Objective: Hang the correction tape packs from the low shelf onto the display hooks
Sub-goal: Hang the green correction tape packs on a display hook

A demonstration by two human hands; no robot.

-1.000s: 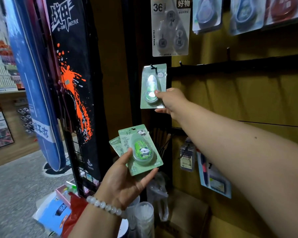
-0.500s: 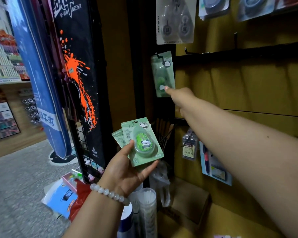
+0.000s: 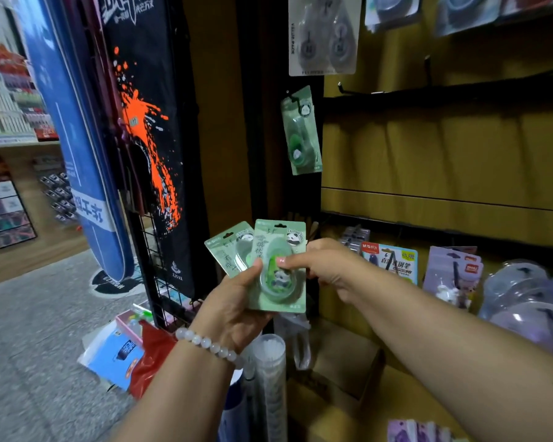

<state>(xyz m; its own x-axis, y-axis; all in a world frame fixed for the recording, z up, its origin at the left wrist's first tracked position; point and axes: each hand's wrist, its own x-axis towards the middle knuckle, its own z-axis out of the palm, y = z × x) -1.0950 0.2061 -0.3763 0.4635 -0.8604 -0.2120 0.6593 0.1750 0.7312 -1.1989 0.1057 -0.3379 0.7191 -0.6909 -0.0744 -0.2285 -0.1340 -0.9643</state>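
Risk is that your right hand (image 3: pixel 326 266), pinching the front pack (image 3: pixel 280 266), drags the rear pack (image 3: pixel 229 250) from your left hand (image 3: pixel 233 307), which grips both.

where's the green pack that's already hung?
Head view, upper centre: the hung green pack dangles tilted from a hook on the dark upright, below the white value pack and above both hands, untouched.

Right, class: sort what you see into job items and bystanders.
Job: green panda correction tape packs gripped by both hands, left and right; hung green pack; black display hook.
Bystanders: orange-splashed black banner; purple blister packs.
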